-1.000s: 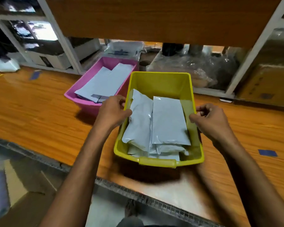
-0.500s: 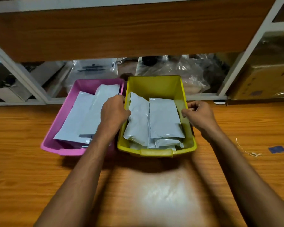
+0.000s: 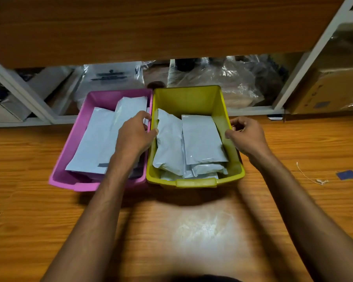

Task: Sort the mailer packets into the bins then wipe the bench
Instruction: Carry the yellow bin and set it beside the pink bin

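Two bins stand touching side by side on the wooden table (image 3: 192, 231): a pink bin (image 3: 69, 143) and a yellow bin (image 3: 196, 183). Both hold flat, glossy, pale grey mailer packets (image 3: 202, 139), overlapped lengthwise. The left hand (image 3: 134, 135) grips the yellow bin's left rim and the right hand (image 3: 246, 135) grips its right rim.

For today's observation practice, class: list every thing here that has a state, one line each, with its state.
Yellow bin: upright on bench, gripped at both side rims.
Pink bin: upright, close beside yellow bin's left.
Yellow bin's packets: stacked inside, lying flat.
Pink bin's packets: lying inside, overlapping.
Left hand: grips yellow bin's left rim.
Right hand: grips yellow bin's right rim.
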Demonstrator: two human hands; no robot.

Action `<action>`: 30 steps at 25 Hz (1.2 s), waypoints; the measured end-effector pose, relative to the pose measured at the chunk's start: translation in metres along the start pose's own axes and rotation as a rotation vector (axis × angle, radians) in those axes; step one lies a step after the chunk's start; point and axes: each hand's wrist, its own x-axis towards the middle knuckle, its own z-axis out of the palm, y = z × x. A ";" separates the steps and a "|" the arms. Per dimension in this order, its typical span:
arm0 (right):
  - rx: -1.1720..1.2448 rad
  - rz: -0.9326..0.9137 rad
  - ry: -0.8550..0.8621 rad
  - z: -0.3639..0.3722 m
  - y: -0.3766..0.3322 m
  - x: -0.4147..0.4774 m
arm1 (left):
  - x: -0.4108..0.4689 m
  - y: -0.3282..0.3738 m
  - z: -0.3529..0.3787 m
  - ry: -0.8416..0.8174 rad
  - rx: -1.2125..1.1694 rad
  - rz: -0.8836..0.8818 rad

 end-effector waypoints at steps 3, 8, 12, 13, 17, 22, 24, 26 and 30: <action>-0.013 -0.006 0.006 0.000 -0.002 0.001 | -0.001 0.001 -0.003 0.003 -0.057 -0.029; -0.069 0.000 -0.006 -0.006 -0.003 -0.001 | -0.006 -0.002 0.000 0.009 -0.066 -0.022; -0.123 -0.037 0.010 -0.003 -0.006 -0.008 | -0.008 0.000 0.002 0.042 -0.048 -0.016; -0.121 -0.029 0.007 -0.001 -0.006 -0.009 | -0.008 0.001 0.002 0.053 -0.039 -0.013; -0.048 0.034 -0.006 -0.001 -0.010 -0.011 | -0.012 0.002 0.004 0.092 -0.035 -0.009; -0.038 -0.045 0.111 -0.015 -0.006 -0.045 | -0.045 0.013 0.010 0.262 -0.144 0.188; 0.010 -0.123 0.178 -0.022 -0.002 -0.069 | -0.069 0.022 0.015 0.274 -0.197 0.250; 0.074 -0.192 0.213 -0.029 0.002 -0.095 | -0.098 0.033 0.021 0.276 -0.277 0.283; 0.129 -0.258 0.228 -0.044 0.015 -0.142 | -0.156 0.055 0.040 0.294 -0.474 0.254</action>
